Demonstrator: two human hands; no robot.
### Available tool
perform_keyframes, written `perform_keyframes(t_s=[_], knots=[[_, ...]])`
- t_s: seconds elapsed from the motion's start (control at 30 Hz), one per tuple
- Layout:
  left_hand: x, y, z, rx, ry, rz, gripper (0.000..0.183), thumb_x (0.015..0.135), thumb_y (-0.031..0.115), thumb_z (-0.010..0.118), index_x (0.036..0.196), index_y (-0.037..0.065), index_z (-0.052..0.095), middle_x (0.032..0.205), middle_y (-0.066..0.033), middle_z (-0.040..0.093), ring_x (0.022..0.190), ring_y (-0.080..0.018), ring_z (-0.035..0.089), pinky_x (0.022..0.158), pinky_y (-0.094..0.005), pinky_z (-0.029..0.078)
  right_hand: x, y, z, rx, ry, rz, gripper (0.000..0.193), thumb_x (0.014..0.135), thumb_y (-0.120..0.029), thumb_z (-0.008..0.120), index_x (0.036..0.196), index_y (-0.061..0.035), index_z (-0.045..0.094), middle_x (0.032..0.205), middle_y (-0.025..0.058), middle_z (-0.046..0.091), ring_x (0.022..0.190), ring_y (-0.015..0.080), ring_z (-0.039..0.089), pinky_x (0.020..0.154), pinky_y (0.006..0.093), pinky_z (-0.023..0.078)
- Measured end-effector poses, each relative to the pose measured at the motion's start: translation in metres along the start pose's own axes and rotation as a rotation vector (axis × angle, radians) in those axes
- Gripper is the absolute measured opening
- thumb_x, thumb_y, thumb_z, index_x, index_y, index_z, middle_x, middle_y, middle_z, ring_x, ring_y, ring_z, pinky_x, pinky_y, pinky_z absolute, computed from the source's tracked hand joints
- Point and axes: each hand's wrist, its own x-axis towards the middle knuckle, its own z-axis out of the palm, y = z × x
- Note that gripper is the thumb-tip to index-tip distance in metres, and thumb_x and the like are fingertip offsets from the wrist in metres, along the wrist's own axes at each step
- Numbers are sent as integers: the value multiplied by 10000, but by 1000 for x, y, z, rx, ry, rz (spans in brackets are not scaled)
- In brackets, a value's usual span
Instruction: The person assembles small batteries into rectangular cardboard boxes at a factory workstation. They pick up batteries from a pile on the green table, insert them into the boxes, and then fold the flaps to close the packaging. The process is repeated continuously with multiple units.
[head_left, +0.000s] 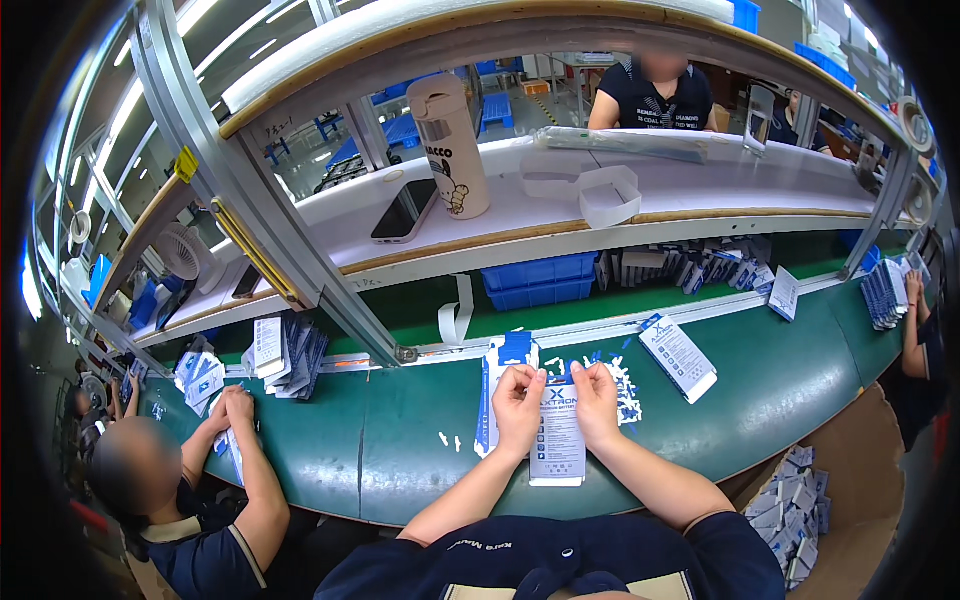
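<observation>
A flat white-and-blue printed carton (557, 445) stands between my hands, near the table's front edge. My left hand (519, 408) pinches its upper left corner, while my right hand (597, 402) grips the upper right corner. Both sets of fingers are closed at its top end, partly hiding it. Just behind my left hand lies another blue-and-white flat carton (490, 385), partly covered. Small white paper scraps (628, 390) are heaped beyond my right hand. Farther right, a similar carton (680, 360) rests at a slant on the green table (400, 450).
A raised shelf (530, 230) holds a tumbler (450, 150) and a phone (406, 212). Beneath it sit a blue bin (540, 280) and a row of cartons (690, 265). A co-worker's hands (235, 405) work at left. At lower right stands a cardboard box (870, 470) of cartons.
</observation>
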Motion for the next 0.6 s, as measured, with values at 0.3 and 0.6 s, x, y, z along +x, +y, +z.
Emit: perform_keyframes(t_s=[0.3,0.6], knots=[[-2,-1,1,150,-44,-16,215,834,51,687,790,56,476,807,-14,541,704,-56,486,638,-210,410,3,-4,4,-65,-34,-144,329,931,-218,610,697,-95,414,592,-44,444,552,12,361,478,203,295],[8,-6,-12,238,96,-77,144,822,89,711,825,36,577,753,13,585,698,-52,518,595,-212,418,13,-3,-7,-351,-219,-150,203,924,-209,603,932,-29,508,839,48,607,634,19,478,561,179,391]])
